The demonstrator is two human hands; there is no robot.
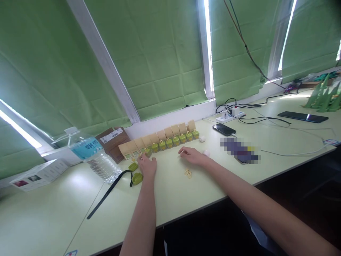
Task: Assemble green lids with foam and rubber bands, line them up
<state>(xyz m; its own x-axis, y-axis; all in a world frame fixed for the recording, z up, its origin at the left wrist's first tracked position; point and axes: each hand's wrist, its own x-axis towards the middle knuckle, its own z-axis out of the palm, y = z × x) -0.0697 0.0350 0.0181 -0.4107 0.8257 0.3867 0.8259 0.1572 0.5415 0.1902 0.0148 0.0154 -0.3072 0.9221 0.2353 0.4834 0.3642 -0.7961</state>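
Observation:
A row of small clear boxes with green lids [169, 143] and yellow loops stands along the back of the table, with tan paper cards [154, 138] behind them. My left hand [147, 165] is at the row's left end, its thumb apart from its fingers. The fingertips reach a green-lidded box [146, 152]; whether they touch it I cannot tell. Beside the left wrist lie two loose green pieces, one a lid-like part [137, 178]. My right hand [192, 155] rests on the table before the row, fingers loosely stretched and holding nothing. Two yellow loops [189, 174] lie below it.
A large water bottle [97, 158] leans at the left by a cardboard box [114, 142] and a white box [39, 175]. A black strap [109, 193] crosses the tabletop. Phones [224, 129], a power strip [230, 116] and cables are at the right.

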